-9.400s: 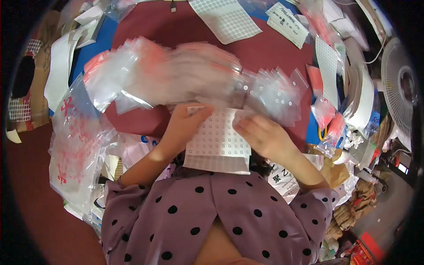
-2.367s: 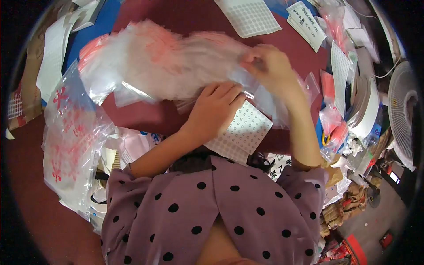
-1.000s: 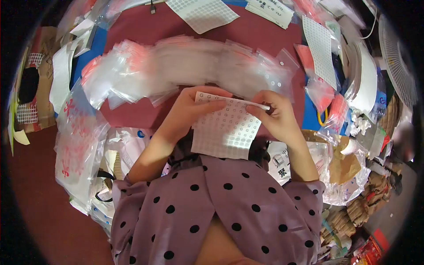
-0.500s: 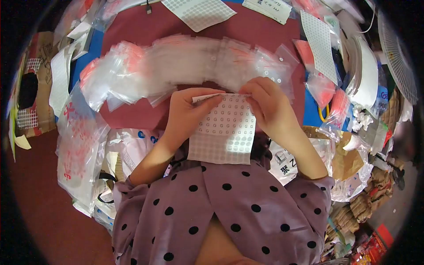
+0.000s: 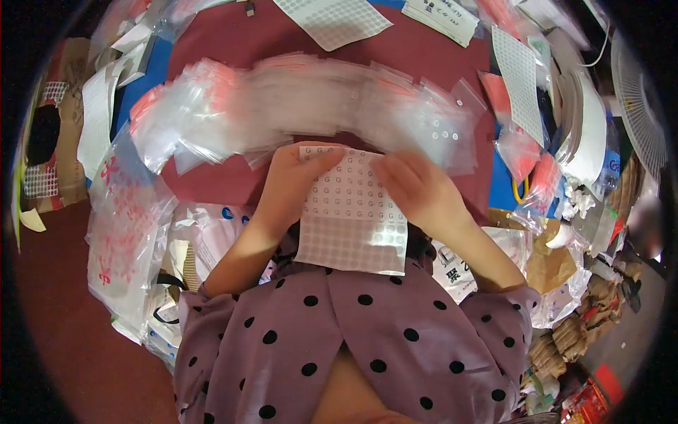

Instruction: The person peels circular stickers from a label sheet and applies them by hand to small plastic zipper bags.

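Sticker sheet (image 5: 352, 240), fanned bags (image 5: 304, 99) beyond, apparently plastic, fan (image 5: 639, 106) right

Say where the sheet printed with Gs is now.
In the head view, the sheet is centred between the left hand and right hand, below the plastic bags.

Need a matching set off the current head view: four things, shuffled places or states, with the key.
Things:
1. G-printed sheet
2. Small clear bags
3. Large red-printed clear bag
4. Fan grille

Places or states:
A. Left of the dark red surface
B. Gripped at its upper left by the left hand
C. At the far right of the view
D. Overlapping in an arc, beyond both hands

Right pairs: 1-B, 2-D, 3-A, 4-C
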`<state>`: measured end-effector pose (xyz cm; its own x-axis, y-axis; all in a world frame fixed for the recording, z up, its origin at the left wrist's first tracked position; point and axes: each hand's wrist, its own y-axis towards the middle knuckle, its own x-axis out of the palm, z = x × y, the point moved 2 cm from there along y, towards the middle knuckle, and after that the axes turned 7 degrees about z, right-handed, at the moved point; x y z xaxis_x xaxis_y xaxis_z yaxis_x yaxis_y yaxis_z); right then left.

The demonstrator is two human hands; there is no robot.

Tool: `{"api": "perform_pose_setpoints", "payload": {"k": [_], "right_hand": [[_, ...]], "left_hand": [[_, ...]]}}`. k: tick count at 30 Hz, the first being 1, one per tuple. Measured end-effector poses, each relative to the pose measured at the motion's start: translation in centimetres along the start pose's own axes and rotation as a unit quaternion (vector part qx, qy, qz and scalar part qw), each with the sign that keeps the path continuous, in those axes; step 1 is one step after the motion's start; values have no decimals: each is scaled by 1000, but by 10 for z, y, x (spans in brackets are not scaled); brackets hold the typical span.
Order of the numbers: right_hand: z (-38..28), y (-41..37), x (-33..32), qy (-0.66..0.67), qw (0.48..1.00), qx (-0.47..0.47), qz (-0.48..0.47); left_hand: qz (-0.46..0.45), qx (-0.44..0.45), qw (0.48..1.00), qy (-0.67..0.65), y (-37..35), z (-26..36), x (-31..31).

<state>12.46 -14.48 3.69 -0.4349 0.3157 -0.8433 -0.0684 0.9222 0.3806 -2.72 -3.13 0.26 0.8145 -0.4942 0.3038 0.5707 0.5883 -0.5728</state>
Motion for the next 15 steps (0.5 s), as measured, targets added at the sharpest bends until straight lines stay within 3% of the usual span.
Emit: {"api": "perform_pose_setpoints", "payload": {"k": [2,3,6,7,8,9,10,11,12,13,14,15], "right_hand": [[-2,-1,6,-66,991,-100,-62],[0,0,6,-65,990,-105,-66],[14,7,-1,205,972,-8,-116],[20,18,-9,305,942,28,-137],[29,33,-19,340,922,119,-144],[43,48,-17,306,937,136,-98],[73,54,0,342,914,210,-65],[91,66,17,334,915,222,-38],[101,79,30,326,916,234,-11],[102,92,41,327,916,233,-12],[97,105,53,322,927,185,-46],[91,114,63,316,935,138,-80]], "left_hand": [[4,-2,999,-31,-1,-1,-4],[7,-1,999,-37,-1,-1,-6],[44,29,999,7,4,-4,-19],[31,100,986,129,9,-7,-27],[17,167,953,251,12,-7,-32],[19,166,954,250,15,-4,-31],[33,339,842,418,14,5,-23],[43,487,671,557,13,9,-13],[43,486,672,557,18,3,-10],[62,500,631,590,24,-8,-8],[80,512,589,620,28,-14,-6],[81,510,590,621,29,-13,-6]]}}
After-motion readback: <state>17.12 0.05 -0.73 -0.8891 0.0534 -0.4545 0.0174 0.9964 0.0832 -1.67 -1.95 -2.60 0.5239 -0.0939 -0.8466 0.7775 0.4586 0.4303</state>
